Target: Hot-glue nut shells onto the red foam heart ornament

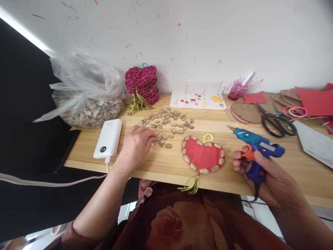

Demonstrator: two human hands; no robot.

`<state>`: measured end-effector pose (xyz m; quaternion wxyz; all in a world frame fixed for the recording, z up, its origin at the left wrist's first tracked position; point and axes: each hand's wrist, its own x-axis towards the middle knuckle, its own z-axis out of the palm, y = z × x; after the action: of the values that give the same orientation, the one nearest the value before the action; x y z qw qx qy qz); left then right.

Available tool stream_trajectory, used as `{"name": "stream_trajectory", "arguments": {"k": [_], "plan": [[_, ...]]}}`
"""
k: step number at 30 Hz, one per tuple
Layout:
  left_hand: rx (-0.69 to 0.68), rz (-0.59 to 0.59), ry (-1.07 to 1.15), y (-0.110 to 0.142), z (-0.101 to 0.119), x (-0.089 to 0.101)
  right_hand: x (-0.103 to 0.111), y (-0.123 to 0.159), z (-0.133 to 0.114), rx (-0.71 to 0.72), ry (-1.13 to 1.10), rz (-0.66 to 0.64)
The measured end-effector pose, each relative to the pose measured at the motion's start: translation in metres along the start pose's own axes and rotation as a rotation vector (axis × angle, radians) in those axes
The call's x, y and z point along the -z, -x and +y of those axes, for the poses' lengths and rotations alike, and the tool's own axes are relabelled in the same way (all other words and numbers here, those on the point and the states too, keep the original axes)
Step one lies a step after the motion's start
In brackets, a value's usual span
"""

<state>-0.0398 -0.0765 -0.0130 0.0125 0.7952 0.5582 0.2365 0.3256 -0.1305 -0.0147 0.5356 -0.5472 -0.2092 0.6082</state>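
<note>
My left hand [136, 144] is at the near left side of a scattered pile of pistachio shells [164, 121], thumb and fingers pressed together at the shells. Whatever is between its fingertips is hidden. In my right hand [267, 166] is a blue hot glue gun [256, 142], gripped by its handle with a finger at the orange trigger; a red light glows on its side and the nozzle points up and left. Between my hands lies a red heart [201, 154] edged with shells, with a yellow loop on top and a tassel [191, 185] hanging past the table edge.
A white power bank [108, 139] with a cable lies left, before a plastic bag [91, 104] of shells. Behind stand purple shell-covered hearts [142, 83], a paper sheet [197, 95] and a cup [238, 90]. Scissors [278, 123] and cardboard pieces [246, 111] lie right.
</note>
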Motion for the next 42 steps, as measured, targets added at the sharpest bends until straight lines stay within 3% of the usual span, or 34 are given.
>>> {"name": "stream_trajectory", "arguments": {"k": [7,14,24,42], "plan": [[-0.003,-0.006,-0.013,-0.013,0.009,-0.008,-0.002,0.002,-0.002,0.003,-0.009,0.001],[-0.009,-0.115,-0.051,-0.027,0.017,-0.014,-0.002,0.002,-0.002,-0.001,-0.009,-0.021],[-0.063,-0.086,-0.010,-0.028,0.013,-0.013,0.002,0.002,-0.001,0.008,-0.027,-0.074],[-0.369,-0.160,-0.088,-0.032,0.007,-0.013,0.000,0.004,0.001,0.074,-0.064,-0.181]]}}
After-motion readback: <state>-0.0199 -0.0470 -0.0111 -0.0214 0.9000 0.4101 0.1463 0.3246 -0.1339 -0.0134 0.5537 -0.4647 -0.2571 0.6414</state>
